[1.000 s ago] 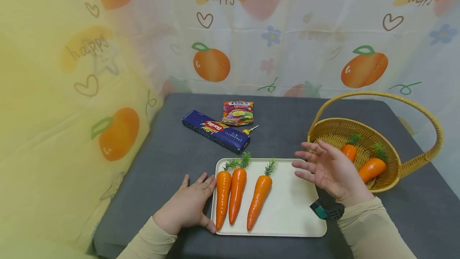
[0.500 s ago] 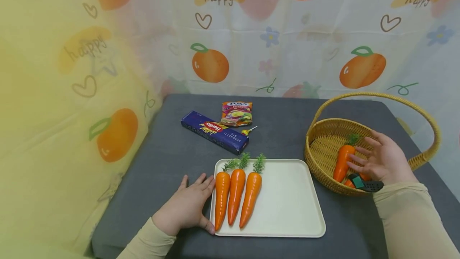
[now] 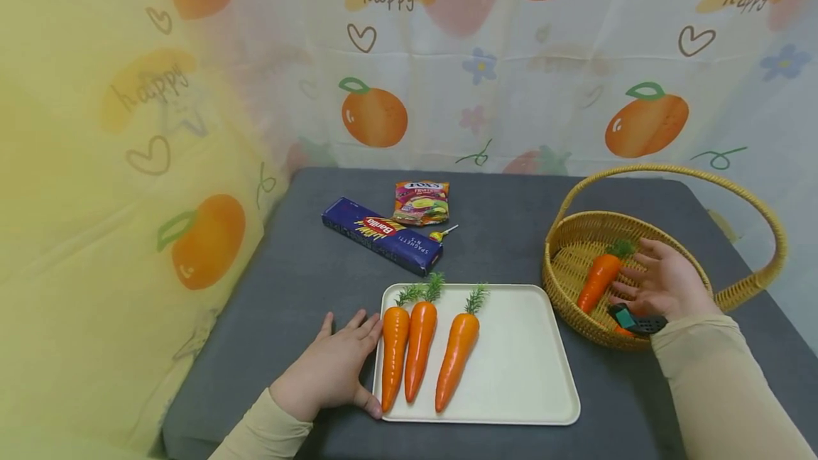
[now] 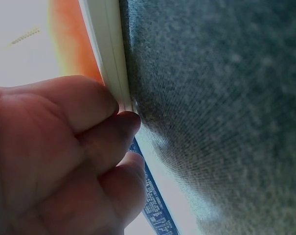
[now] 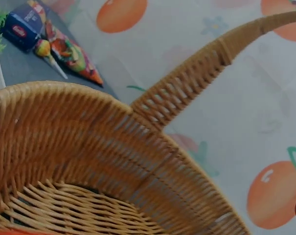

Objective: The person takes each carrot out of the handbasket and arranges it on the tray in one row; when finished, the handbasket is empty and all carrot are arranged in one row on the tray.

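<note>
Three orange carrots lie on the cream tray: a left carrot, a middle carrot touching or nearly touching it, and a right carrot a little apart. My left hand rests along the tray's left edge, its fingers spread and thumb at the near corner. My right hand is inside the wicker basket, fingers loosely extended beside a carrot with a green top. Another carrot in there is mostly hidden under the wrist strap.
Behind the tray lie a blue spaghetti box, a candy bag and a lollipop. The basket's tall arched handle rises at the right. A printed curtain hangs behind the grey table.
My right hand has moved from over the tray into the basket, where the carrot beside it has shifted and tilted. The right carrot on the tray has rolled slightly. My left hand stays put.
</note>
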